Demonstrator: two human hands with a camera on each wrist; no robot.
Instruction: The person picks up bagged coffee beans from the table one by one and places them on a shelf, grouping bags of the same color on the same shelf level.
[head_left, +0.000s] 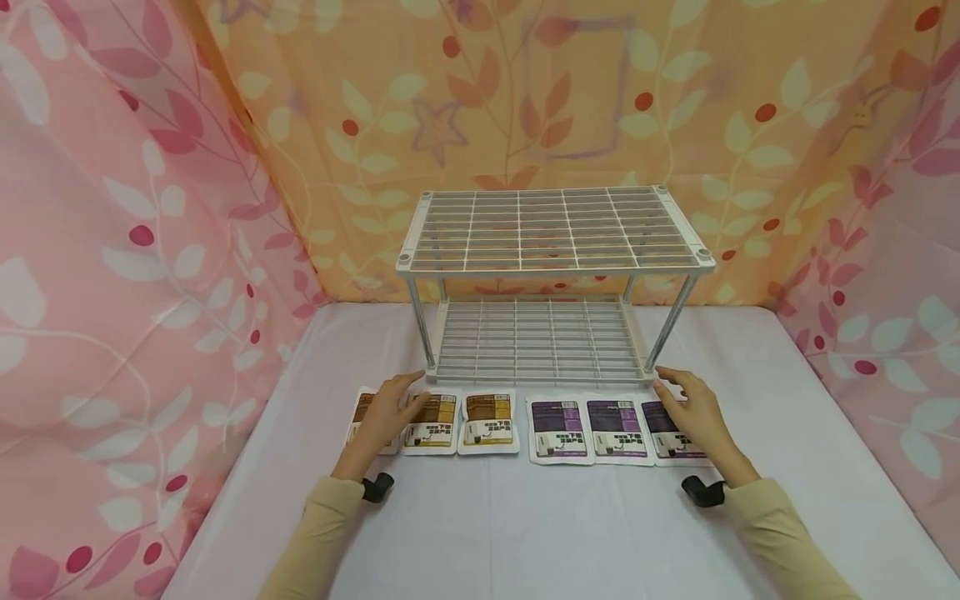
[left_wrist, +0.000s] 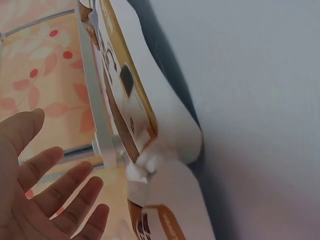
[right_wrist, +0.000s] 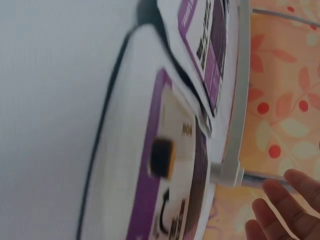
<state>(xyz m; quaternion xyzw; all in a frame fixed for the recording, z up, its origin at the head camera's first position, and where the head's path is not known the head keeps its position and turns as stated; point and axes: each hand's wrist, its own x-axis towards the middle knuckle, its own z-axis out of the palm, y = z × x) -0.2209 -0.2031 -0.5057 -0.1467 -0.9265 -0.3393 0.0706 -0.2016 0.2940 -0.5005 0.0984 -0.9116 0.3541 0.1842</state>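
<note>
A white two-tier wire rack [head_left: 553,271] with metal posts stands at the back of the table. My left hand [head_left: 385,417] is by its front left foot, above the brown-and-white pouches [head_left: 488,421]; the left wrist view shows its fingers [left_wrist: 75,200] spread and holding nothing. At the front right foot is my right hand [head_left: 697,412], over the end of the purple-and-white pouches [head_left: 558,429]. Its fingers [right_wrist: 282,200] look relaxed in the right wrist view, with nothing in them. Whether either hand touches the rack cannot be told. Each hand partly covers the outermost pouch on its side.
The pouches lie flat in one row in front of the rack, three brown and three purple. A white cloth covers the table [head_left: 525,525]. Patterned curtains hang behind [head_left: 360,125] and at both sides. Black straps [head_left: 377,487] sit at the wrists.
</note>
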